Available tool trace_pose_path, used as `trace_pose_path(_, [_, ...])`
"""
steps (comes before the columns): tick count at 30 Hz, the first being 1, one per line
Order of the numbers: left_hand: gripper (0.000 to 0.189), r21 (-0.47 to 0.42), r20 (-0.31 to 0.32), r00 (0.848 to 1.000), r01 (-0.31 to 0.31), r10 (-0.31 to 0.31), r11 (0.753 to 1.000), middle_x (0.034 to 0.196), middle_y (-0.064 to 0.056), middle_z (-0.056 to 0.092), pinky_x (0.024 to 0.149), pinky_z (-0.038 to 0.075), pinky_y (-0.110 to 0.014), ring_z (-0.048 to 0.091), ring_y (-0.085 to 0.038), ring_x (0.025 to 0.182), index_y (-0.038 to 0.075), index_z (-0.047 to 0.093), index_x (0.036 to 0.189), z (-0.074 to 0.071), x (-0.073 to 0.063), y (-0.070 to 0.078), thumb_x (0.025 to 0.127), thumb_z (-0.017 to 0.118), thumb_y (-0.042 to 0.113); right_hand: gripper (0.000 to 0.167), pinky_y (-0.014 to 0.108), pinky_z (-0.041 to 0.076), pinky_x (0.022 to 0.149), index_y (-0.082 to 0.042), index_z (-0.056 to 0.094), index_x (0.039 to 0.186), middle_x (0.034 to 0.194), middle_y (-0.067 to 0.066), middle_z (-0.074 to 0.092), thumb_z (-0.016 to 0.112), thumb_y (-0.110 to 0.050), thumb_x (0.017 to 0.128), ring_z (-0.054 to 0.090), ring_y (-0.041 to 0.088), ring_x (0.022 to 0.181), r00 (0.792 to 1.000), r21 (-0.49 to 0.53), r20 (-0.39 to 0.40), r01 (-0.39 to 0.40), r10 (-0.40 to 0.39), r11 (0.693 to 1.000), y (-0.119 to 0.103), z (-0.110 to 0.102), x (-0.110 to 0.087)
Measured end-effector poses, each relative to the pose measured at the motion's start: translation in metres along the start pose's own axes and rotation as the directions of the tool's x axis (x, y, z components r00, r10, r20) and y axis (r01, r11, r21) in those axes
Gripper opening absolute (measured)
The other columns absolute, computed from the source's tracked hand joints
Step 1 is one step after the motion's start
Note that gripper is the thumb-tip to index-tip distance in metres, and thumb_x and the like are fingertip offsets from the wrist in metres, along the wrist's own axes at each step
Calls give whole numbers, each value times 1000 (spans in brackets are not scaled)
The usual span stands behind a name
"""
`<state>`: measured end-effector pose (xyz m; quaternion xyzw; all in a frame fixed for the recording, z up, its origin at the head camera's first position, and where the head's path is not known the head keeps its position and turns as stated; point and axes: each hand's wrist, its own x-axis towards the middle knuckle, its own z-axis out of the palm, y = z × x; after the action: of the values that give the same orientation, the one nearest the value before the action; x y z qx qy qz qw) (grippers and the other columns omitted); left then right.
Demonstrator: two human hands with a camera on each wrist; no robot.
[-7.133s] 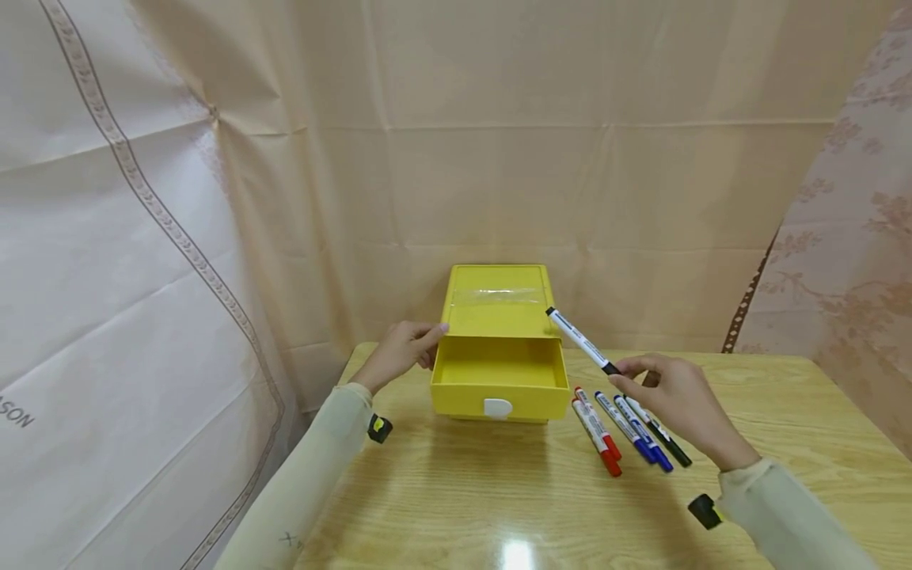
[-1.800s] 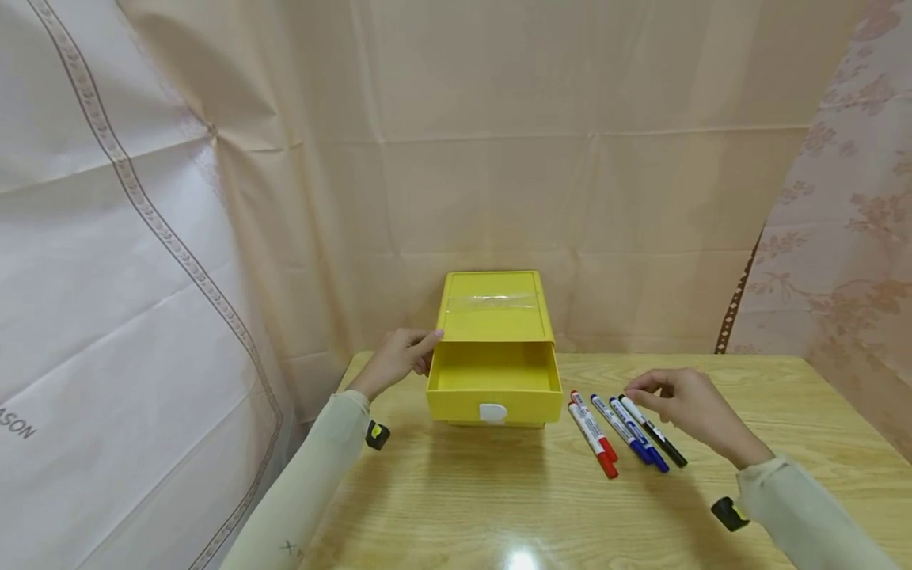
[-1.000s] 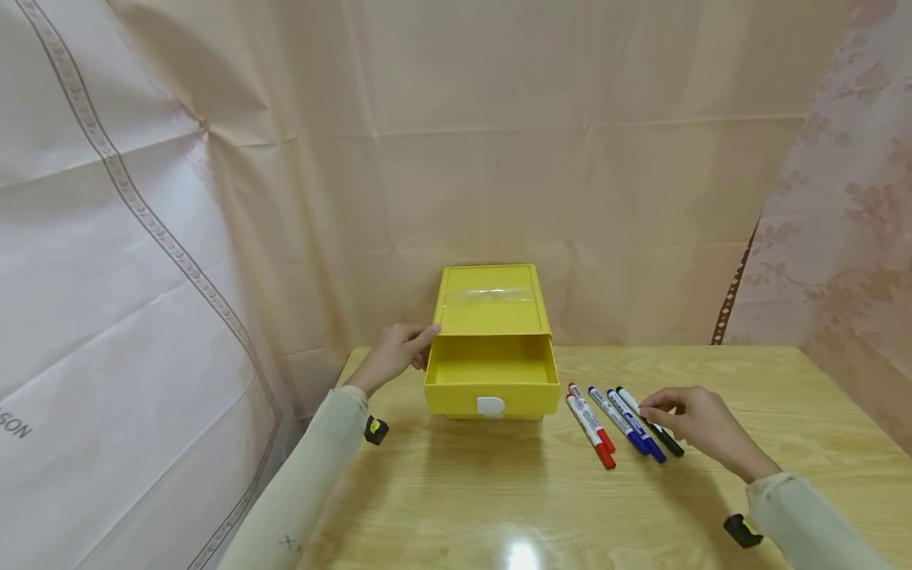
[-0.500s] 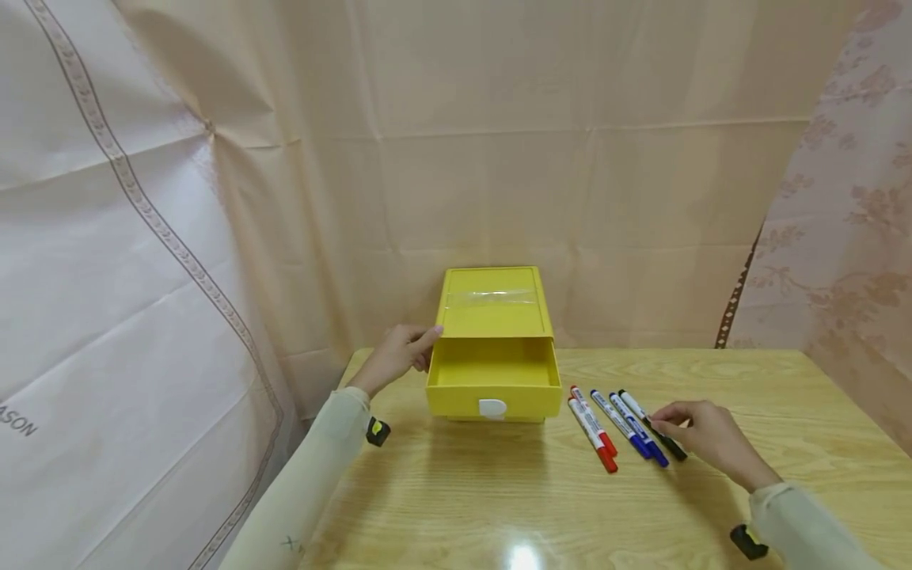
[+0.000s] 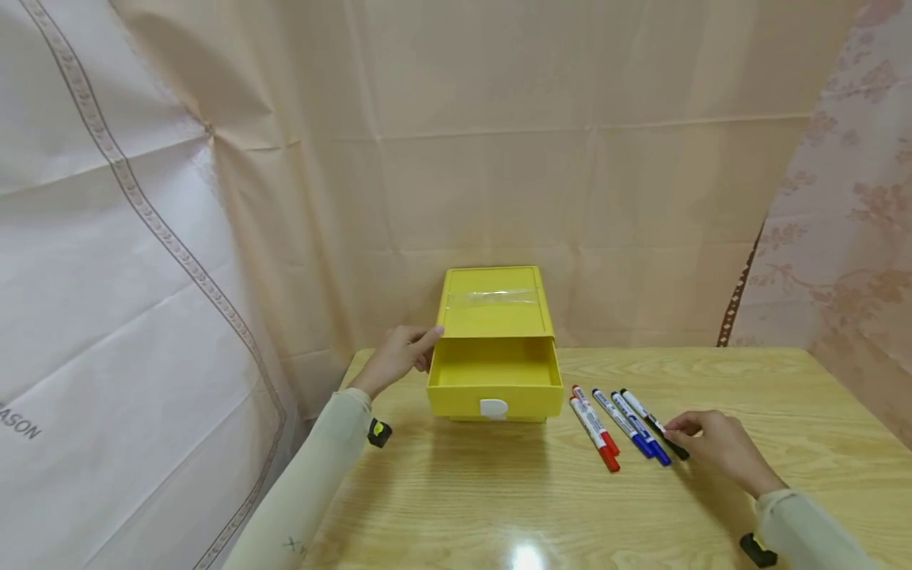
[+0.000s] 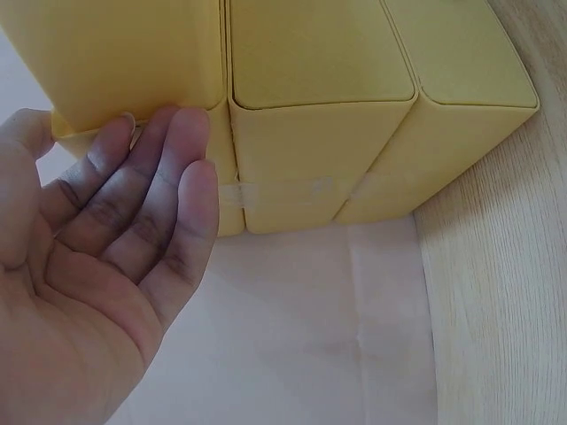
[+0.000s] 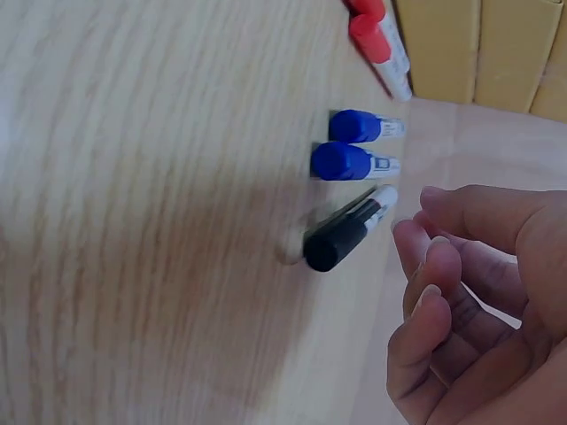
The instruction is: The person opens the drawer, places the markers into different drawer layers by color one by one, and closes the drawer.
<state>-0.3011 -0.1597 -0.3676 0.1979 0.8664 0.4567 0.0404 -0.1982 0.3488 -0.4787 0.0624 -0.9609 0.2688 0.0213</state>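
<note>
"Two red markers (image 5: pixel 594 434), two blue markers (image 5: pixel 641 427) and a black marker (image 7: pixel 337 239) on our surface (image 5: pixel 492 499), right of the yellow box (image 5: pixel 495 321). Hands?"

"Our left hand (image 5: pixel 399 356) holds the box's left edge, thumb on top, fingers along the side. Our right hand (image 5: pixel 720 447) is loosely curled, nothing between the fingertips, close by the black marker. We can't tell if it's touching."

"Drawer?"

"We see the drawer (image 5: pixel 456 400) pulled out, white tab (image 5: pixel 493 408) in front."
</note>
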Motion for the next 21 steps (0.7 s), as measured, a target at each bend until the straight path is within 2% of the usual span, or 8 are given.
trace_pose_path(4, [53, 3, -5, 1000, 8, -8, 1000, 81, -8, 69, 76, 60, -48, 68, -37, 78, 10, 72, 92, -1, 0, 1, 104, 51, 57, 11, 40, 49, 70, -10, 78, 101, 88, -2, 72, 74, -19, 95, 63, 19, 83, 1000, 5, 12, -4, 4, 1000, 5, 1, -1])
trace_pose_path(8, [52, 1, -11, 1000, 17, -17, 1000, 81, -9, 69, 77, 60, -49, 68, -44, 82, 10, 74, 98, 0, 1, -1, 104, 52, 57, 18, 37, 50, 65, -5, 76, 105, 89, 1, 72, 73, -21, 97, 63, 17, 76, 998, 48, 41, -50, 48, 998, 7, 2, -1])
trace_pose_path(10, [52, 3, -13, 1000, 19, -19, 1000, 81, -9, 69, 77, 60, -49, 68, -44, 82, 10, 74, 99, 0, 1, -1, 103, 52, 58, 22, 35, 51, 62, -2, 75, 108, 88, 3, 73, 73, -21, 97, 64, 18, 71, 996, 82, 58, -78, 74, 994, 9, 4, -1])
trace_pose_path(13, [52, 8, -17, 1000, 10, -10, 1000, 80, -9, 69, 75, 60, -46, 68, -38, 77, 10, 73, 96, 0, 1, -1, 104, 52, 58, 28, 32, 51, 56, 2, 72, 112, 87, 4, 73, 73, -21, 97, 64, 19, 64, 992, 132, 78, -107, 97, 985, 10, 6, -2])
trace_pose_path(17, [52, 6, -17, 1000, 1, 0, 1000, 80, -9, 68, 73, 60, -45, 68, -34, 75, 10, 73, 93, 1, 1, -2, 104, 52, 57, 29, 29, 49, 55, 1, 72, 110, 84, 2, 72, 76, -23, 95, 62, 18, 63, 993, 133, 70, -102, 93, 986, 13, 9, -2])
trace_pose_path(21, [53, -9, -14, 1000, 2, -2, 1000, 80, -9, 69, 76, 60, -51, 68, -42, 79, 10, 73, 94, 1, 1, -3, 103, 53, 58, 27, 29, 47, 53, 0, 74, 106, 79, 0, 69, 78, -23, 93, 60, 17, 60, 993, 126, 70, -106, 97, 986, 17, 10, -2])
